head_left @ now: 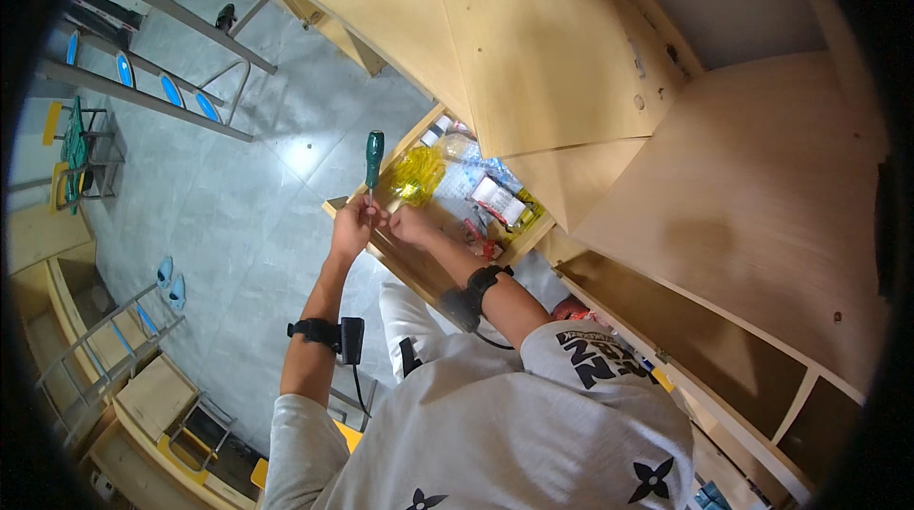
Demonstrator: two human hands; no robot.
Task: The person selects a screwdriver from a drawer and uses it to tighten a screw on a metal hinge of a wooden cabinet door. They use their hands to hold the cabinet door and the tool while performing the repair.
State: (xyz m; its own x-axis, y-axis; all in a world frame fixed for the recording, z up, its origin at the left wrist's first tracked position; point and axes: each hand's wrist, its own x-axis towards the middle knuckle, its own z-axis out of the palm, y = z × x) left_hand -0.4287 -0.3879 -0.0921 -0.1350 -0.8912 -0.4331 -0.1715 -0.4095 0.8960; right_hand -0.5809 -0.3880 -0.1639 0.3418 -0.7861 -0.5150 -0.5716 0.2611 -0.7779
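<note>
Floor: the grey tiled floor extends to the left of and beyond the left grip. Furniture: a pale wooden unit stands to the right of the right grip, at the far side. A grey metal frame with blue step pads lies well apart from the left grip, to its far left. Drawer: an open wooden drawer sits below both grips and extends to their right. Footwear: blue slippers rest on the floor, well left of the left grip. Drawer contents: crumpled yellow plastic lies just beyond the right grip; a white packet lies to its right. Grips: the left grip is closed around the screwdriver shaft. The right grip, fingers curled, is just beside it; whether it holds anything cannot be told. Tool: the screwdriver points its green handle away from the wearer, directly beyond the left grip.
</note>
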